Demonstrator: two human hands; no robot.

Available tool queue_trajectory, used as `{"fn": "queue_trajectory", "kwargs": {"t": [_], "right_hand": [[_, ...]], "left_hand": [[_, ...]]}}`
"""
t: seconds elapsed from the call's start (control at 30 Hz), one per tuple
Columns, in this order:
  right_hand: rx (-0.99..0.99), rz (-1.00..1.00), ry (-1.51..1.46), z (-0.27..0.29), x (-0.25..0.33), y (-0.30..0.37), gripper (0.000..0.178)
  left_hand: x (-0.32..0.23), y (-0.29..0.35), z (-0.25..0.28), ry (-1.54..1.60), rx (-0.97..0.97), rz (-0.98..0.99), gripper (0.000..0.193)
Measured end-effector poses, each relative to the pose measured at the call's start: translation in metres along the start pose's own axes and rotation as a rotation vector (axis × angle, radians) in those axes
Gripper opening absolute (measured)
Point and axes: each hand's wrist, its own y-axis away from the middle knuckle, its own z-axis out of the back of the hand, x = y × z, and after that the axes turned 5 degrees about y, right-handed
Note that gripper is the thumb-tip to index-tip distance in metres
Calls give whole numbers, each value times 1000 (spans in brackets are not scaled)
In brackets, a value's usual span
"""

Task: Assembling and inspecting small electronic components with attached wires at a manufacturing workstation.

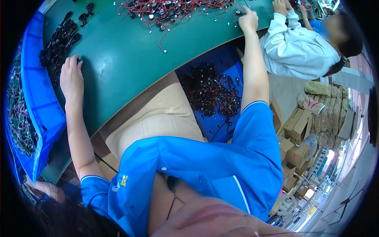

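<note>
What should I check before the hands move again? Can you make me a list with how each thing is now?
1. Left hand near the black parts: ok, its fingers are right beside them.
2. Left hand's grip: cannot tell, its fingertips are too hard to see.
3. Right hand near the red wires: ok, it reaches to their right end.
4. Red wires untangled: not ok, they lie in a messy heap.
5. Blue bin at the left has things inside: ok, tangled wires show in it.
</note>
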Motion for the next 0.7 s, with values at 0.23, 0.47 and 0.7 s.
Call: {"fn": "queue_trajectory", "kwargs": {"t": [0.23,0.47,0.7], "right_hand": [[190,411,-88,11,52,26,18],[-277,758,-31,47,136,76,16],[-326,827,-261,82,188,97,14]], "left_hand": [[-18,12,9,317,-75,123,19],[-73,9,22,425,-152,-102,16],[-91,23,31,694,-57,81,16]]}}
